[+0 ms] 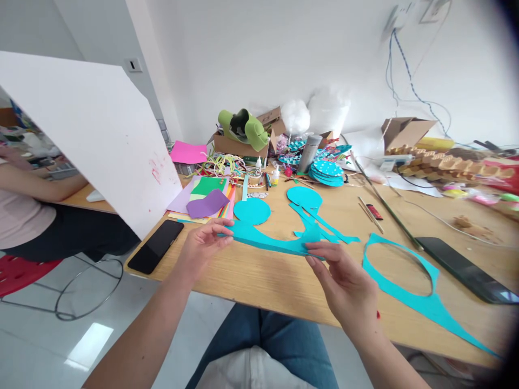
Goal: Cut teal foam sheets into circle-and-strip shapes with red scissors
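Note:
A turquoise paper offcut (267, 241) with a curved upper edge is stretched between my two hands, above the table's front part. My left hand (205, 243) pinches its left end between thumb and fingers. At the other end my right hand (343, 278) grips it the same way. Just behind the offcut lie a turquoise paper disc (252, 210) and a second disc (304, 198), with turquoise paper strips (324, 224) beside them. To the right of my right hand rests a larger turquoise scrap (421, 307) with a round hole cut out.
A black phone (156, 246) lies at the left edge, near a white board (93, 129) standing upright. Coloured paper sheets (208, 202), a grey flask (310, 153) and glue bottles (275, 175) are farther back. A dark device (466, 270) is at right. Another person (28, 200) sits at left.

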A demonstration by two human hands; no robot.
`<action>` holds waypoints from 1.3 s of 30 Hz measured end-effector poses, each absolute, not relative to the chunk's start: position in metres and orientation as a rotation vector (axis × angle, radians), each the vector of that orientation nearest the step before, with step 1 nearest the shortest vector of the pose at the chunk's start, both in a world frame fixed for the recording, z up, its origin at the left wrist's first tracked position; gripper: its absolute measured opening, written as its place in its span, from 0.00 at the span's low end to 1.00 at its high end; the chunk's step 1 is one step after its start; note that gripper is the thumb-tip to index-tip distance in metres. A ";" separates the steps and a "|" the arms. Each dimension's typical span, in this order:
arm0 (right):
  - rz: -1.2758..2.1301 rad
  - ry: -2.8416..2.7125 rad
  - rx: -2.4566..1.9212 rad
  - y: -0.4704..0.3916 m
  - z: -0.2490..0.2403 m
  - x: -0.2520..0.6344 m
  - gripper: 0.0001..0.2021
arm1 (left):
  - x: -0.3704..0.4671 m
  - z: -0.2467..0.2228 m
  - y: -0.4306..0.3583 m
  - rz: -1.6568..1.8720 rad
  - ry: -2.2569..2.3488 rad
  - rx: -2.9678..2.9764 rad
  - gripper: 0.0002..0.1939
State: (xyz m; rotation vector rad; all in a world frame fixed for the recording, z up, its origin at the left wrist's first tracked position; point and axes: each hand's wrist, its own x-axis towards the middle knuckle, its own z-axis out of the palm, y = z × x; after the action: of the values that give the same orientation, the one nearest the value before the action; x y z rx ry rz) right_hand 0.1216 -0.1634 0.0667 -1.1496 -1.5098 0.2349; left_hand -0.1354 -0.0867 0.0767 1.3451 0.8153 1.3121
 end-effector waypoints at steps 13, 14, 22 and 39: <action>0.617 -1.049 -1.154 -0.160 0.054 0.104 0.04 | -0.117 0.066 -0.088 1.503 0.913 1.080 0.07; 0.629 -1.025 -1.152 -0.161 0.053 0.102 0.05 | -0.117 0.066 -0.088 1.512 0.918 1.062 0.07; 0.641 -0.824 -1.101 -0.163 0.050 0.093 0.14 | -0.114 0.063 -0.093 1.574 0.953 0.959 0.17; 0.838 -0.832 -1.050 -0.163 0.044 0.105 0.20 | -0.123 0.061 -0.092 1.382 0.922 0.917 0.28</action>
State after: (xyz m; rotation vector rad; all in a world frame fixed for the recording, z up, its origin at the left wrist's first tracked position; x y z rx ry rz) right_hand 0.1054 -0.1629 0.0441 -1.0503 -0.8316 0.8376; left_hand -0.1235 -0.0916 0.0614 0.9169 0.9217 1.3821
